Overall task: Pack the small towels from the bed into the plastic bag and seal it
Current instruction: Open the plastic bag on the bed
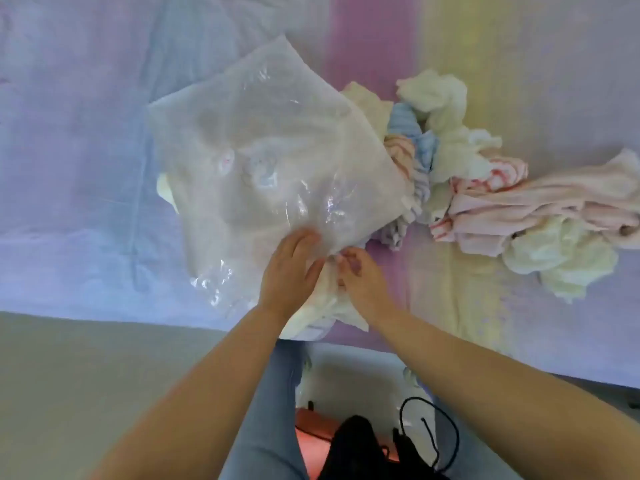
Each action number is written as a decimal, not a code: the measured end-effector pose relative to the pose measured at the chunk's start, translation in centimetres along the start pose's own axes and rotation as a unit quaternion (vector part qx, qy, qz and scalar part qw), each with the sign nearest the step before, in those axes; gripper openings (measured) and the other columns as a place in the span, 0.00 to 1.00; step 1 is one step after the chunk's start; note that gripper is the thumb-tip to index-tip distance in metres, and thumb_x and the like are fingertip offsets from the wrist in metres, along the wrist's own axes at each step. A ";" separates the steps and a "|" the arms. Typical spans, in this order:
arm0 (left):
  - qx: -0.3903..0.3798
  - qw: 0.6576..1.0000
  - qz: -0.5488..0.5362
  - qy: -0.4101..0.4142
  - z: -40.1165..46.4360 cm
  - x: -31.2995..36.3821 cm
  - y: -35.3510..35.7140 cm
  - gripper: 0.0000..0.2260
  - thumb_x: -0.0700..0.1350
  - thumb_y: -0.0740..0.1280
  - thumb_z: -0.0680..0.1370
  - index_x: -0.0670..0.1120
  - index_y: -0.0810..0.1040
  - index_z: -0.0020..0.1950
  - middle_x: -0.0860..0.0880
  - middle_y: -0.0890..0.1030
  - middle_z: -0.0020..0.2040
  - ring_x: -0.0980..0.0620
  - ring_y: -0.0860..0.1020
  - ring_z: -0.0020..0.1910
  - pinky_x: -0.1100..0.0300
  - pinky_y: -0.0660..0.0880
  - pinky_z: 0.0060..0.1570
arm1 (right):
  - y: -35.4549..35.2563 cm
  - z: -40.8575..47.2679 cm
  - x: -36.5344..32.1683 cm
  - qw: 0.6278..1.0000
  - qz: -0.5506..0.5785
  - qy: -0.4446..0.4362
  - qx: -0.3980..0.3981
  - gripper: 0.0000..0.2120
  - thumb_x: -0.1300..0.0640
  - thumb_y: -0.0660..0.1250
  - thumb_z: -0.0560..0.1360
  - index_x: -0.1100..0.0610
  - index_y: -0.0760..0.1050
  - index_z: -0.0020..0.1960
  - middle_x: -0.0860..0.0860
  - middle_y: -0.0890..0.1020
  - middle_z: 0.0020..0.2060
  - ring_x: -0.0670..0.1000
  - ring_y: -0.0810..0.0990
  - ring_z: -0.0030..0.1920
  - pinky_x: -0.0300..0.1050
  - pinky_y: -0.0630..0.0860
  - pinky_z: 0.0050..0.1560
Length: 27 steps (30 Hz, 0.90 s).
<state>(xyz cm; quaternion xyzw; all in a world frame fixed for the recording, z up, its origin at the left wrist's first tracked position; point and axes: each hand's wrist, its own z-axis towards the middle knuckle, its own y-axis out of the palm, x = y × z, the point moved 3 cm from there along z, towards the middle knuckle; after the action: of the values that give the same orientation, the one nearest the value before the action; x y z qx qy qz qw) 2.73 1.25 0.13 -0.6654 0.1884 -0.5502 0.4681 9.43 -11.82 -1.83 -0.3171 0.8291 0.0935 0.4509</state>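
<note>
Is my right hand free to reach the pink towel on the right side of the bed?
Probably not yet: the right hand is pinching the plastic bag at its near edge. The pink towel lies uncovered, with open bed between, so letting go should clear the way.

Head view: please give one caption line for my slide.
Both hands, left hand and right hand, work at the plastic bag beside loose towels.

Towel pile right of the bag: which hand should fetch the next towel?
Right, probably. The right hand is on the side of the towel pile, fingers curled at the plastic bag edge. The left hand lies flat on the bag, steadying it.
</note>
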 end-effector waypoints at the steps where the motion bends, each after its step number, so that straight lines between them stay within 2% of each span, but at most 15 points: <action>1: 0.013 1.000 0.001 0.021 0.3 -0.7 1.4 0.15 0.44 0.69 0.76 0.43 0.77 0.62 0.45 0.77 0.63 0.48 0.73 0.63 0.57 0.71 0.63 | 0.4 0.7 0.4 0.999 -0.007 -0.040 0.031 0.02 0.49 0.64 0.77 0.42 0.73 0.46 0.48 0.81 0.46 0.49 0.80 0.48 0.49 0.77 0.53; 4: 0.058 0.998 0.006 0.034 1.6 -2.1 4.5 0.12 0.40 0.68 0.77 0.40 0.79 0.59 0.43 0.78 0.63 0.43 0.75 0.62 0.47 0.73 0.62 | 1.2 3.6 1.6 0.991 -0.018 -0.114 0.065 0.07 0.55 0.62 0.79 0.47 0.70 0.43 0.45 0.78 0.39 0.46 0.76 0.41 0.43 0.74 0.46; 6: 0.109 0.993 -0.007 0.052 1.6 -2.8 6.5 0.11 0.38 0.68 0.77 0.38 0.79 0.59 0.42 0.78 0.63 0.43 0.75 0.63 0.46 0.72 0.64 | 1.3 5.5 2.6 0.983 -0.012 -0.168 0.074 0.08 0.56 0.62 0.79 0.47 0.70 0.43 0.43 0.77 0.36 0.41 0.74 0.37 0.39 0.72 0.44; 9: 0.188 0.979 -0.003 0.077 1.7 -3.9 8.8 0.12 0.36 0.67 0.77 0.36 0.79 0.60 0.40 0.79 0.63 0.45 0.75 0.64 0.49 0.72 0.66 | 1.4 7.5 3.9 0.967 -0.006 -0.243 0.076 0.05 0.57 0.63 0.78 0.50 0.75 0.51 0.43 0.79 0.42 0.41 0.78 0.45 0.37 0.74 0.50; 11: 0.213 0.972 -0.003 0.096 1.9 -4.2 9.8 0.12 0.35 0.67 0.78 0.34 0.78 0.61 0.39 0.79 0.63 0.46 0.75 0.64 0.49 0.73 0.65 | 1.4 8.0 4.5 0.960 0.010 -0.272 0.070 0.05 0.59 0.64 0.78 0.53 0.76 0.52 0.46 0.80 0.44 0.45 0.79 0.47 0.40 0.75 0.52; 13: 0.233 0.966 0.006 0.114 1.9 -4.3 10.1 0.12 0.37 0.67 0.78 0.34 0.78 0.61 0.39 0.79 0.63 0.46 0.75 0.64 0.50 0.73 0.64 | 1.2 8.2 4.9 0.958 0.040 -0.277 0.056 0.05 0.59 0.64 0.78 0.59 0.78 0.48 0.54 0.81 0.43 0.52 0.80 0.46 0.45 0.77 0.51; 14: 0.241 0.963 0.011 0.123 1.8 -4.4 10.2 0.13 0.38 0.66 0.79 0.35 0.78 0.62 0.39 0.79 0.63 0.46 0.75 0.64 0.50 0.74 0.64 | 1.0 8.3 5.0 0.958 0.049 -0.278 0.051 0.06 0.59 0.64 0.78 0.61 0.78 0.47 0.56 0.82 0.41 0.53 0.80 0.44 0.46 0.78 0.48; 16: 0.252 0.957 0.019 0.141 1.6 -4.5 10.3 0.13 0.39 0.66 0.80 0.36 0.78 0.62 0.40 0.79 0.64 0.45 0.76 0.65 0.51 0.74 0.64 | 0.6 8.2 5.0 0.960 0.068 -0.270 0.039 0.08 0.60 0.65 0.78 0.63 0.78 0.44 0.53 0.80 0.35 0.48 0.77 0.36 0.43 0.77 0.41; 18: 0.271 0.949 0.038 0.158 1.3 -4.5 10.5 0.14 0.40 0.66 0.80 0.36 0.78 0.63 0.39 0.78 0.64 0.44 0.76 0.64 0.54 0.73 0.65 | 0.3 7.8 4.8 0.961 0.082 -0.263 0.020 0.10 0.59 0.65 0.78 0.60 0.77 0.39 0.49 0.75 0.28 0.44 0.72 0.30 0.38 0.72 0.36; 20: 0.298 0.938 0.061 0.168 0.9 -4.3 10.4 0.15 0.42 0.66 0.80 0.38 0.78 0.64 0.41 0.79 0.64 0.45 0.77 0.64 0.57 0.72 0.64 | 0.3 7.2 4.4 0.958 0.081 -0.274 0.023 0.13 0.58 0.65 0.78 0.58 0.75 0.36 0.50 0.73 0.25 0.45 0.70 0.28 0.38 0.70 0.34; 23: 0.336 0.922 0.096 0.169 -0.1 -3.7 10.0 0.14 0.45 0.66 0.79 0.40 0.81 0.61 0.43 0.81 0.62 0.46 0.80 0.60 0.59 0.73 0.59 | 0.4 5.7 4.1 0.952 0.089 -0.290 0.049 0.12 0.57 0.65 0.78 0.59 0.76 0.36 0.51 0.73 0.25 0.47 0.71 0.28 0.41 0.70 0.33; 27: 0.336 0.926 0.088 0.148 -2.3 -2.0 8.3 0.13 0.46 0.66 0.78 0.43 0.83 0.59 0.45 0.83 0.60 0.47 0.82 0.57 0.56 0.77 0.53 | 0.8 2.4 3.7 0.952 0.105 -0.277 0.072 0.16 0.57 0.64 0.78 0.54 0.72 0.32 0.52 0.74 0.25 0.50 0.70 0.29 0.37 0.67 0.28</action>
<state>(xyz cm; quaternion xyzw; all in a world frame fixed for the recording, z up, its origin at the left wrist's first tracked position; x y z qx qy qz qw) 2.17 -2.22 -7.98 -0.3610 0.1176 -0.6305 0.6770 9.11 -11.83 -6.29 -0.1569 0.7045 0.1646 0.6723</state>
